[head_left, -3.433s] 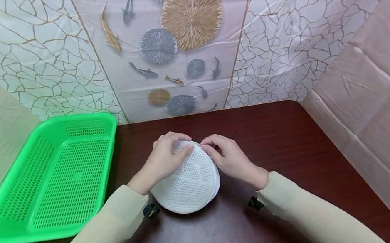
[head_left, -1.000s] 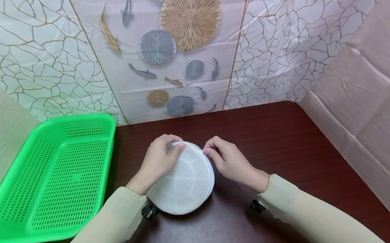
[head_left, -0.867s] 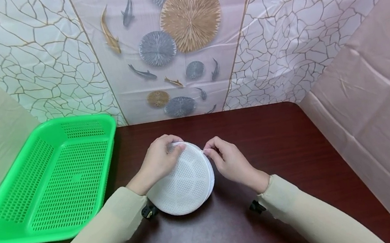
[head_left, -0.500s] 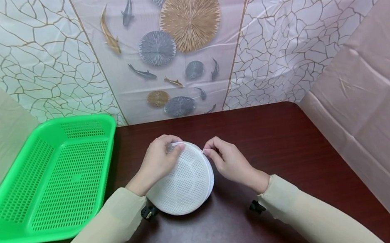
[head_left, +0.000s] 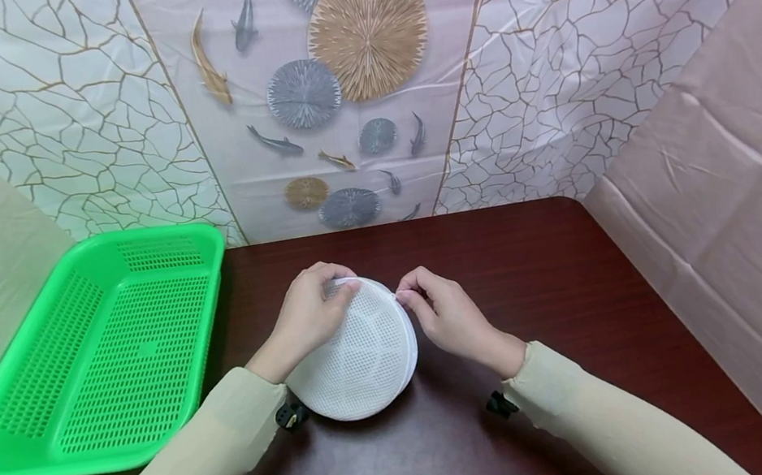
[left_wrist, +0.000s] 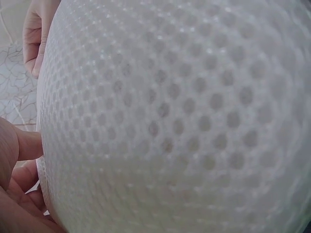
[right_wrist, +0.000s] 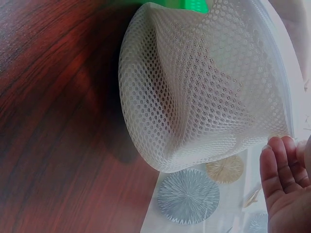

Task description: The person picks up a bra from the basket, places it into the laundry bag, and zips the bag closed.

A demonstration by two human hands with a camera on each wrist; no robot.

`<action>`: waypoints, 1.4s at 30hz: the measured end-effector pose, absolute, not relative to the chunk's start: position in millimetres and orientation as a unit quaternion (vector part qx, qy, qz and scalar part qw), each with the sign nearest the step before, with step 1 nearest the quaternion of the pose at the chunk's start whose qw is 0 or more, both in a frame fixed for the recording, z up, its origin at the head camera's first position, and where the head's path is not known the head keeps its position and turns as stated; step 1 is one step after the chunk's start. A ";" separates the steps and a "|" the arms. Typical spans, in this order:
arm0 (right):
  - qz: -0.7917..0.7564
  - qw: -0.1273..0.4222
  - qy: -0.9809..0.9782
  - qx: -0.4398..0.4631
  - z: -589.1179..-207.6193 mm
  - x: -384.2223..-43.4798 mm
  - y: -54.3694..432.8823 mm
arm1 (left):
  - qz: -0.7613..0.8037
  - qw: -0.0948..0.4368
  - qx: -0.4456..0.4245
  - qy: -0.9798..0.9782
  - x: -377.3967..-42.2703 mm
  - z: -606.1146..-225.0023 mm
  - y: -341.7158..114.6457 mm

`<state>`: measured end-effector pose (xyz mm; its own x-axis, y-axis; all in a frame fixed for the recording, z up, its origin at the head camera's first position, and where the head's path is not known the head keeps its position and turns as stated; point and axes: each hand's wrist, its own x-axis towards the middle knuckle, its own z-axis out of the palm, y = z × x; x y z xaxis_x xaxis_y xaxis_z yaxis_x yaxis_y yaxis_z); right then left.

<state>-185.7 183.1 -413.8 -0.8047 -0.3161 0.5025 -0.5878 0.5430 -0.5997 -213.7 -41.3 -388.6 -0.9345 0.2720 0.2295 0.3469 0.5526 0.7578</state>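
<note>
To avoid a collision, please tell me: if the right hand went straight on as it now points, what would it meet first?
The right hand would first meet the white mesh bag, whose edge it seems to pinch; beyond, perhaps the left hand, though depth is unclear.

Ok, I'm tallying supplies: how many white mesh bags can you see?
1: the white mesh bag, gripped at its rim by the left hand, the right hand pinching there too. Another behind it could be hidden.
</note>
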 end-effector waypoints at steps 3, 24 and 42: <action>0.402 0.168 -0.861 0.261 -414.2 -185.5 183.4 | -0.439 0.043 -0.176 -0.880 -214.1 -389.1 -41.7; 0.404 0.147 -0.866 0.257 -415.8 -184.2 186.0 | -0.450 0.054 -0.123 -0.883 -220.1 -394.8 -52.4; 0.401 0.166 -0.863 0.260 -413.0 -188.2 179.3 | -0.399 0.071 -0.236 -0.883 -211.1 -388.1 -34.3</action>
<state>-188.2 179.3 -413.0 -0.8098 -0.3160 0.4943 -0.5816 0.5433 -0.6055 -211.1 -34.3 -388.1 -0.8785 0.3601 0.3140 0.4737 0.5707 0.6708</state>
